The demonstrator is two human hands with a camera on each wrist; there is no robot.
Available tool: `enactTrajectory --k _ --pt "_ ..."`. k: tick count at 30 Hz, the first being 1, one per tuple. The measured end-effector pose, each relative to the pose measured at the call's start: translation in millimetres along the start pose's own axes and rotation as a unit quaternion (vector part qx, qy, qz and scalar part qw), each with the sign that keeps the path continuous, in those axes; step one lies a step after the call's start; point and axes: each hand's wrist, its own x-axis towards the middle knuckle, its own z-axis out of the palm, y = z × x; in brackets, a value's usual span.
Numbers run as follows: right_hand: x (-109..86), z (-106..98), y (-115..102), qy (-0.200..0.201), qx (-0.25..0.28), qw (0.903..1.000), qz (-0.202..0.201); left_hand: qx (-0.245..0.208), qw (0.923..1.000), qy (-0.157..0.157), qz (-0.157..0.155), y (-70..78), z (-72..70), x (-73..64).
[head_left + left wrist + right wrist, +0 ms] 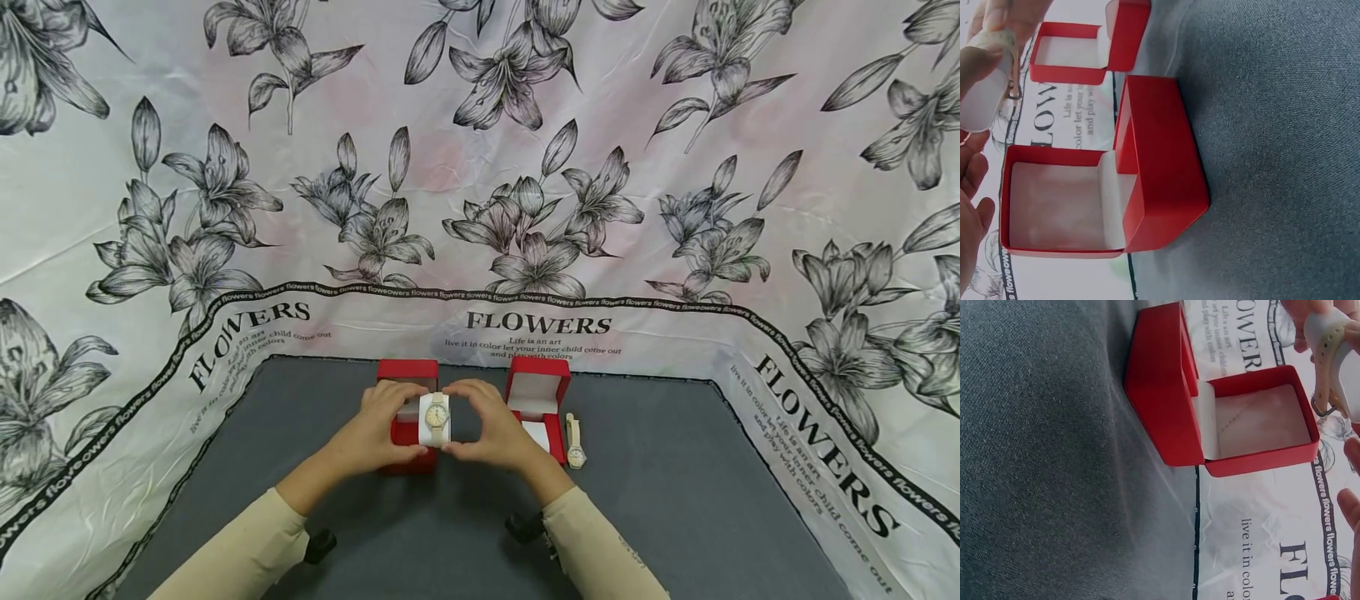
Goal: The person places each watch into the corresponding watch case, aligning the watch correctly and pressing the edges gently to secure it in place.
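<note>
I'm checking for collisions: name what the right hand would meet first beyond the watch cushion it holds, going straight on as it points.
Likely the left hand, across the white watch cushion; depth to the left red watch box behind is unclear.

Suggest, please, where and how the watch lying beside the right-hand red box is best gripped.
I'd probably pinch the watch across its narrow strap, from above and the right: the strap stretches beyond the dial, and the red box stands close on the left.
</note>
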Motion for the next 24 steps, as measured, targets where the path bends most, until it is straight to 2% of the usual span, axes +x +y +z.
enactTrajectory --k 10,18,24 --pt "1.4 -5.6 -3.7 -0.048 -0.057 0.9972 0.008 0.021 0.9998 -0.003 -0.007 -1.5 1.8 -3.4" --pt "2.6 0.7 0.0 -0.031 -0.033 0.9989 -0.007 0.002 1.0000 0.006 0.004 -4.3 1.5 -1.6" --pt "3.0 4.3 1.9 -0.021 -0.030 0.9993 -0.006 -0.009 0.9995 0.018 0.026 -4.1 1.5 -0.5"
